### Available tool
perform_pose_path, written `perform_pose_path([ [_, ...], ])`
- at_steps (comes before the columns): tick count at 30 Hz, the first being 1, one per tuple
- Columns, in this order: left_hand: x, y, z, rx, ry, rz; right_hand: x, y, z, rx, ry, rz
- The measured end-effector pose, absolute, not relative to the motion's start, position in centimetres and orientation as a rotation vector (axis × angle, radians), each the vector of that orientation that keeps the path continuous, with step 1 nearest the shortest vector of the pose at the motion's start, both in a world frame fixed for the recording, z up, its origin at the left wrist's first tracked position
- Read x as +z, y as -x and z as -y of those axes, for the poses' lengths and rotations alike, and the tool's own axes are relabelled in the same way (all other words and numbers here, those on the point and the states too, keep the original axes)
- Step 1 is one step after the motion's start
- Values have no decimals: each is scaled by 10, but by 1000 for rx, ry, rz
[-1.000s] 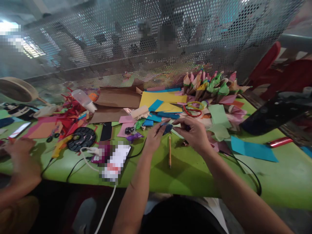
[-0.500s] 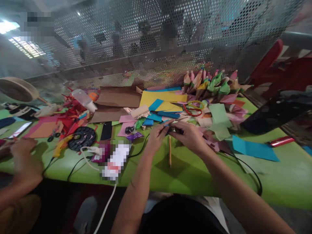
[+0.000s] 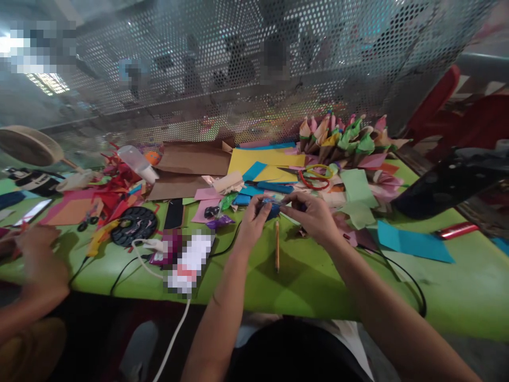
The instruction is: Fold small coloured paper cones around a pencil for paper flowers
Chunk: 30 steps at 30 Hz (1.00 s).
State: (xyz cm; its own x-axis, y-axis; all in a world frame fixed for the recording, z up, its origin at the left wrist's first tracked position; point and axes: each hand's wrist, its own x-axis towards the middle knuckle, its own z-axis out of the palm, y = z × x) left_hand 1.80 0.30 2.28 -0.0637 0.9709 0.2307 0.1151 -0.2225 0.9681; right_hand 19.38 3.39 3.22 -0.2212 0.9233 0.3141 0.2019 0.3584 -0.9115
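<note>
Fingers of my left hand (image 3: pixel 254 223) close round a small shiny blue piece (image 3: pixel 273 211) that looks like a crinkled wrapper, with clear film along its top. My right hand (image 3: pixel 310 218) pinches the right side of the same piece between thumb and fingertips. Exactly what it wraps is hidden. Below the hands a wooden pencil (image 3: pixel 277 246) lies on the green table cover (image 3: pixel 318 292). Just beyond them are scissors with red and yellow handles (image 3: pixel 314 178) and a blue stick-like tool (image 3: pixel 275 187).
Paper cones (image 3: pixel 338 135) stand at the back right. Yellow paper (image 3: pixel 266 162) and brown card (image 3: pixel 191 159) lie behind. A yellow glue gun (image 3: pixel 99 237), a power strip (image 3: pixel 191 263) and cords are left. A dark bottle (image 3: pixel 441 185) lies right. Another person's hand (image 3: pixel 37 244) is far left.
Both hands have opened out slightly, and the right fingers have drawn a little to the right. More of the blue piece and its clear film now shows between them.
</note>
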Motion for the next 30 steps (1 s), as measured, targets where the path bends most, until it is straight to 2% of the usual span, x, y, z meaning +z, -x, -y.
perform_pose_path([
  [21,21,-20,-5,1535,-1387,-1251,31,-192,-31,783,972,1736],
  [30,25,-21,-4,1419,-1389,-1213,31,-193,-34,762,968,1765],
])
